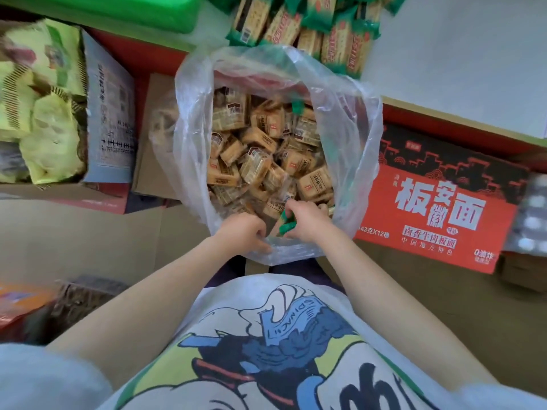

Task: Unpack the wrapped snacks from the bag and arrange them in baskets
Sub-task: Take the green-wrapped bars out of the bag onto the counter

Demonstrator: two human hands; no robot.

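A big clear plastic bag stands open in front of me, full of several tan wrapped snacks. My left hand grips the bag's near rim. Just inside that rim, my right hand is curled round a snack with a green-edged wrapper. More green-edged snack packs lie in a pile on the white surface beyond the bag. A green basket shows at the top left.
A red noodle carton lies to the right of the bag. An open box with yellow-green packets stands at the left. Flat cardboard covers the floor, and a dark woven basket sits at the lower left.
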